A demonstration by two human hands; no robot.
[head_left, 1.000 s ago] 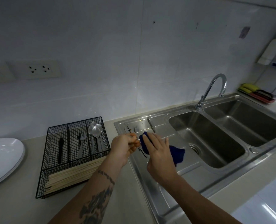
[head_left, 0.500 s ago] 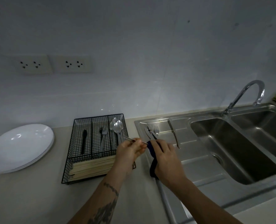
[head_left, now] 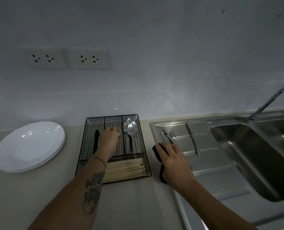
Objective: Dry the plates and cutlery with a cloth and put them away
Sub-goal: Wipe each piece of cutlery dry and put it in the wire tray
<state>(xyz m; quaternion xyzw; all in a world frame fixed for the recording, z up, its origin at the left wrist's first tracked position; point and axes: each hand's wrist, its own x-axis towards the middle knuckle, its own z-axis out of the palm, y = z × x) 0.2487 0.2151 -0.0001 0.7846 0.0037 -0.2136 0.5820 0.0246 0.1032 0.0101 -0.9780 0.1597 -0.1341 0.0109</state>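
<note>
My left hand (head_left: 109, 140) reaches into the middle compartment of the black wire cutlery basket (head_left: 143, 156), closed on a fork whose tines (head_left: 118, 131) show just past my fingers. Spoons (head_left: 131, 129) lie in the right compartment and a dark knife (head_left: 96, 138) in the left one. My right hand (head_left: 174, 160) holds a dark blue cloth (head_left: 162, 175) at the left edge of the sink's draining board (head_left: 212, 156). Several pieces of cutlery (head_left: 167, 136) and a knife (head_left: 193, 141) lie on that board. A stack of white plates (head_left: 29, 145) sits on the counter at the left.
Wooden chopsticks (head_left: 126, 168) fill the basket's front section. The steel sink basin (head_left: 257, 156) and tap (head_left: 269, 100) are at the right. Two wall sockets (head_left: 68, 58) are above the counter.
My left hand carried the fork from beside the cloth over to the basket's middle compartment. My right hand stayed by the draining board with the cloth. My view swung left.
</note>
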